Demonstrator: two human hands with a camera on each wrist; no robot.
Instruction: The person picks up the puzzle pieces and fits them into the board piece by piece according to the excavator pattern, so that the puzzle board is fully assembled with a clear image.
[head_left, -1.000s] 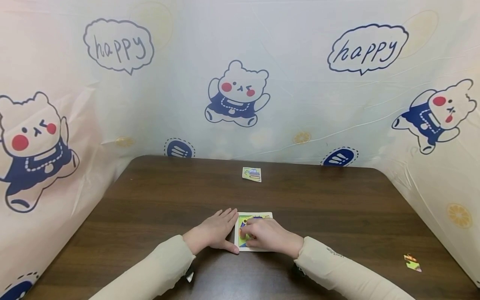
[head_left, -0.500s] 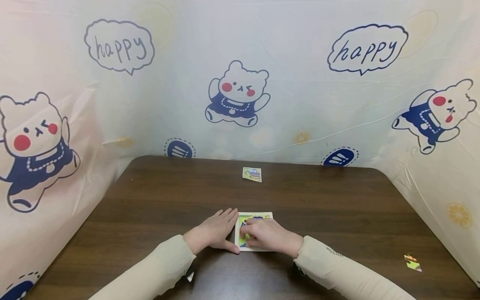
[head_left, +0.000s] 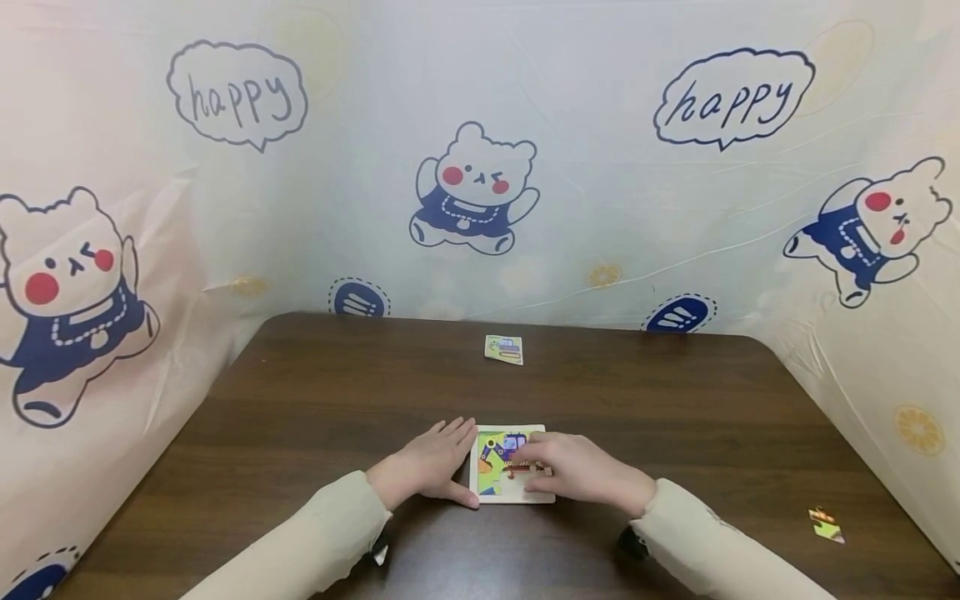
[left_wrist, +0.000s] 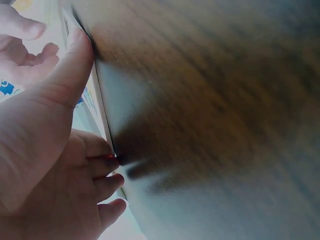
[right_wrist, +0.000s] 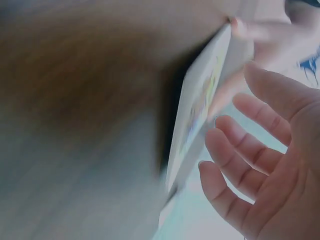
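A small jigsaw puzzle in a white frame point(head_left: 510, 501) lies flat on the table, showing a blue-and-purple excavator picture point(head_left: 491, 446). Part of its lower right is bare and white. Along the frame's left edge my left hand point(head_left: 431, 458) rests with straight fingers and thumb spread; the left wrist view has the thumb against the frame's edge. Over the puzzle's right side hovers my right hand point(head_left: 577, 471), its loosely bent fingers covering some of the picture. In the right wrist view nothing is between the fingers of that hand point(right_wrist: 270, 165), and the frame point(right_wrist: 200, 95) sits just beyond.
A loose orange-and-green jigsaw piece point(head_left: 826, 525) lies far right, near the table's right edge. Toward the back edge there is a small picture card point(head_left: 504, 349) with a vehicle on it. A printed curtain point(head_left: 585, 208) surrounds the dark wooden table point(head_left: 337, 375).
My right hand has drawn back to the right and its fingers have loosened, uncovering more of the excavator and the bare white area. The left hand has stayed in place.
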